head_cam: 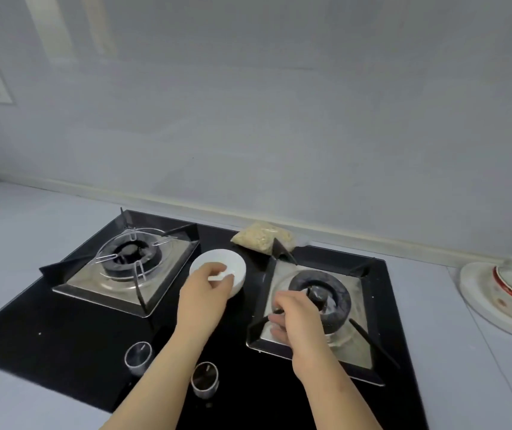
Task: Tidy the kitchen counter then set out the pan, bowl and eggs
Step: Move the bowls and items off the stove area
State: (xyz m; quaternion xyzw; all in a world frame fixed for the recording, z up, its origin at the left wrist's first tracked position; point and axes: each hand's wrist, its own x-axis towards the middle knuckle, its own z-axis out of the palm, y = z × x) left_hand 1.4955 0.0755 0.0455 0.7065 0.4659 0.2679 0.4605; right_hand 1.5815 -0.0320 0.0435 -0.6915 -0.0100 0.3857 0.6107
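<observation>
Two bare forearms reach from the near edge over a black gas stove [62, 330] set in the pale tabletop [15, 218]. The left hand [203, 285] is at the near rim of a white bowl [236, 262] standing between the burners, with its fingers pinching a small white object [221, 277]. The right hand [292, 315] is blurred, fingers curled, over the near-left corner of the right burner [341, 293] — whether it grips anything cannot be told.

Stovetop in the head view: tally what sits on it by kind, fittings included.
Burners: 2
Control knobs: 2
White bowl: 1
White spoon: 1, pinched by the left hand over the bowl
Food bag: 1, at the back edge
Total: 7
</observation>
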